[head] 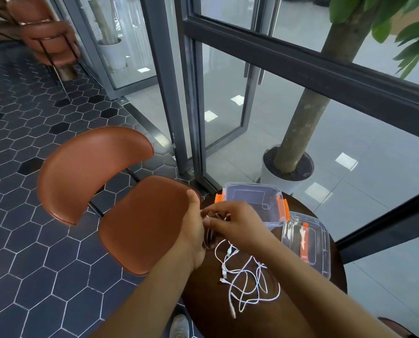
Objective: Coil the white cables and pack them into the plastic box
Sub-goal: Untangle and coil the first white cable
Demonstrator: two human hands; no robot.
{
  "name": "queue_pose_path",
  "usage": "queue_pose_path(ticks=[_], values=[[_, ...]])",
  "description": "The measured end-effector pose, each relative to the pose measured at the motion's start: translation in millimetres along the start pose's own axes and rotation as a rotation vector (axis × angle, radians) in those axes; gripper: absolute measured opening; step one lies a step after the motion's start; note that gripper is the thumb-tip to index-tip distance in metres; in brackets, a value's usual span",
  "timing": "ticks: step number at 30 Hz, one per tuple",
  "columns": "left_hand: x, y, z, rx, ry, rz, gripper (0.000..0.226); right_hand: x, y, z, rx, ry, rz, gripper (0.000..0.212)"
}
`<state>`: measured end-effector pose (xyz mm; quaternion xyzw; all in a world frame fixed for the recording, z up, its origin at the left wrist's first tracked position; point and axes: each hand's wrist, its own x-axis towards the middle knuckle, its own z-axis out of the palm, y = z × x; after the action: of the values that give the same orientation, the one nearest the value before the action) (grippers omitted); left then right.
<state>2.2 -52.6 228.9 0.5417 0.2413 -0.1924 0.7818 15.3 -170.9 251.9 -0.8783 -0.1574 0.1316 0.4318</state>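
Nearest: tangle of loose white cables (247, 281) on round dark table (203, 296). At 11 o'clock of tangle: left hand (194, 230) curled around part-wound cable coil (209, 237), right hand (237, 223) pinching same coil from 3 o'clock side. Beyond, at 1 o'clock: open plastic box (252, 198); lid (323, 240) touching it at 4 o'clock. Brown chair (130, 211) at 9 o'clock.

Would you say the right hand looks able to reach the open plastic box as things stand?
Probably yes: the plastic box sits just beyond the right hand, its lid lies aside, and nothing stands between them. The hand is pinching a white cable, though.
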Motion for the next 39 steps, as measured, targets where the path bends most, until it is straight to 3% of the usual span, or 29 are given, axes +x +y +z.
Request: queue_pose_path(ticks=[2,7,14,19,22,24,29,36,39], values=[[-2.1,-0.7,-1.6,0.027,-0.107,-0.014,0.081,4.5,5.4,-2.3,-0.003,0.049,0.037,0.014],[-9.1,-0.3,-12.0,0.063,-0.250,0.022,0.031,11.6,19.5,-9.3,-0.064,0.163,0.121,0.011],[-10.4,-3.1,-18.2,0.278,-0.169,0.055,0.029,19.9,17.4,-40.0,0.167,0.059,0.187,0.014],[-5.9,-2.5,-16.0,0.402,-0.100,0.075,0.025,18.5,1.9,-34.5,-0.129,0.105,0.004,0.015],[-5.4,-0.5,-12.8,0.389,-0.060,0.091,0.024,6.7,0.2,-16.4,-0.098,0.087,-0.030,0.016],[-3.2,0.4,-13.6,0.286,-0.051,0.100,0.023,0.0,7.0,-5.9,-0.059,0.109,-0.005,0.013],[0.9,7.7,-17.8,-0.234,-0.094,0.013,0.027,-14.8,22.6,10.3,0.023,0.250,0.064,0.002],[-6.4,4.4,-9.1,-0.376,-0.194,-0.009,0.032,-25.9,25.4,27.8,-0.242,0.341,-0.082,0.006],[-10.4,6.1,-6.8,-0.412,-0.263,-0.025,0.023,-25.6,28.0,27.2,-0.243,0.361,-0.100,0.004]])
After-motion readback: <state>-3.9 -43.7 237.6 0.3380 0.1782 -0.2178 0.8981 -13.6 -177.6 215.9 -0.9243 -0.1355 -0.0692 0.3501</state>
